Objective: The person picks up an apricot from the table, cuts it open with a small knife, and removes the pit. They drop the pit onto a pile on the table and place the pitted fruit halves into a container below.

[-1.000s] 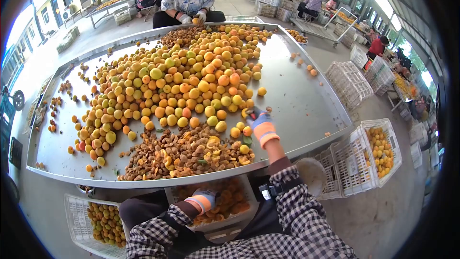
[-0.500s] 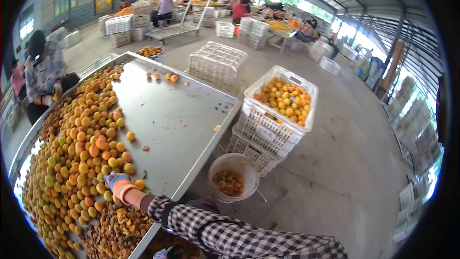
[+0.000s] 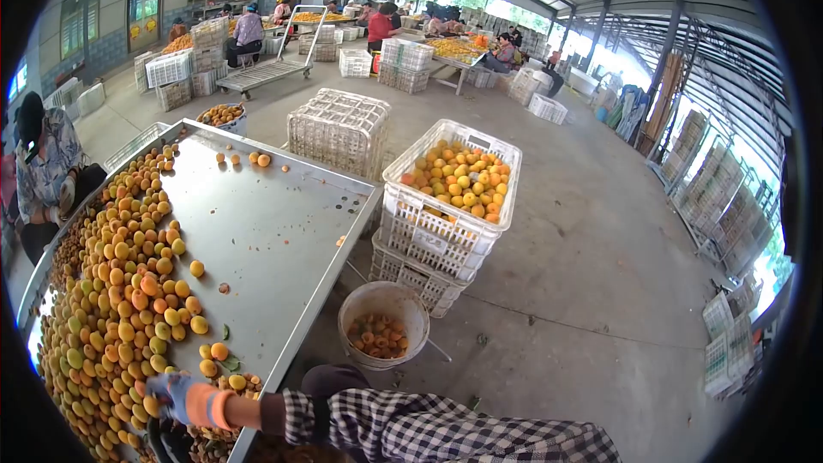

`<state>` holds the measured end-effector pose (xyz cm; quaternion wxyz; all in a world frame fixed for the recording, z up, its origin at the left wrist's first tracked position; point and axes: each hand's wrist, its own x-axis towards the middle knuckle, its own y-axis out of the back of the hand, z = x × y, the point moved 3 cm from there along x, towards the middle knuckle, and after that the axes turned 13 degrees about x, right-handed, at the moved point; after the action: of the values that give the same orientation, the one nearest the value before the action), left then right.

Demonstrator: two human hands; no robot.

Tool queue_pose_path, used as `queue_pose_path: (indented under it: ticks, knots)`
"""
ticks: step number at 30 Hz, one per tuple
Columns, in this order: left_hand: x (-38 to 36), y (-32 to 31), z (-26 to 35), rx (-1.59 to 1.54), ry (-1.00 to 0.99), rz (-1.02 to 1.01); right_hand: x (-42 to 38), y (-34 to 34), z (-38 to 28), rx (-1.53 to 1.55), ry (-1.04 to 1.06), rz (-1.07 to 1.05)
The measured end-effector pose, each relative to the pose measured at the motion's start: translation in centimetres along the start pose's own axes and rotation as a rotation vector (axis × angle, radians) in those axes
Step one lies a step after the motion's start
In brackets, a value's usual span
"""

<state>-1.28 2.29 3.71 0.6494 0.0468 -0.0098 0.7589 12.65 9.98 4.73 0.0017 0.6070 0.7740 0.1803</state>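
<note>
Gloved right hand (image 3: 186, 399) at fruit pile (image 3: 120, 317), grip unclear, left hand's state unreadable; bare tabletop (image 3: 253, 257) ahead-right, rim (image 3: 314, 315) close behind

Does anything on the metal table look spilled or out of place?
Slightly: a few apricots lie near the far edge of the metal table, apart from the main heap, and small scraps dot its bare surface.

The fruit pile (image 3: 120, 317) crowds the right hand (image 3: 178, 396) and blocks the bench's (image 3: 266, 236) left side. Rightward, a broad strip (a few scraps (image 3: 224, 288) dot it) gives passage; past the raised rim (image 3: 312, 302) stand a bucket (image 3: 377, 298) and stacked crates (image 3: 429, 236).
</note>
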Motion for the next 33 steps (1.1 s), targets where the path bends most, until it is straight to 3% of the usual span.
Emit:
queue_pose_path:
  ticks: [2,4,5,6,7,8,9,10,11,13,15,18,25,33]
  knots:
    - [2.5,1.6,-2.2,-0.059,0.076,-0.002,-1.7,-1.8,0.1,0.041,0.109,0.007]
    - [7.0,4.5,-9.0,0.726,-0.524,-0.034,-2.9,-2.3,0.3,-0.024,0.19,0.049]
    - [4.5,1.6,-5.9,-0.081,-0.165,-0.244,-3.2,-1.8,-0.1,-0.009,0.22,0.082]
    - [3.1,1.3,-4.4,0.006,-0.121,-0.185,-3.7,-1.6,0.0,-0.111,0.175,0.021]
    - [1.6,0.7,-1.5,0.059,0.031,-0.156,-3.3,-2.9,2.5,-0.107,0.348,0.136]
    - [1.0,0.1,-0.3,0.042,0.055,-0.145,-3.6,-1.3,0.1,0.116,0.028,-0.056]
    - [0.7,0.2,-0.4,-0.025,0.087,-0.108,-3.5,-1.4,0.5,0.102,0.081,-0.061]
    - [0.7,0.7,-0.6,-0.04,0.089,-0.105,-3.5,-1.6,0.6,0.275,0.078,-0.081]
    - [1.2,1.2,-1.7,-0.13,0.132,-0.103,-3.6,-1.5,0.7,0.05,0.218,-0.024]
    - [2.1,2.3,-3.3,-0.046,0.014,-0.049,-3.7,-0.9,-0.8,0.209,0.144,-0.043]
    - [2.0,2.4,-2.0,-0.23,0.024,-0.035,-3.8,-0.4,-1.9,0.187,-0.015,-0.088]
    - [1.9,2.9,-0.8,-0.22,-0.005,-0.049,-4.4,-0.5,-0.3,0.024,0.248,-0.08]
    - [1.6,3.7,-0.8,-0.234,-0.037,-0.119,-5.3,-1.8,-0.3,0.039,0.269,-0.22]
    - [1.7,4.2,-0.6,-0.109,-0.086,-0.186,-5.5,-1.8,0.0,-0.046,0.305,-0.24]
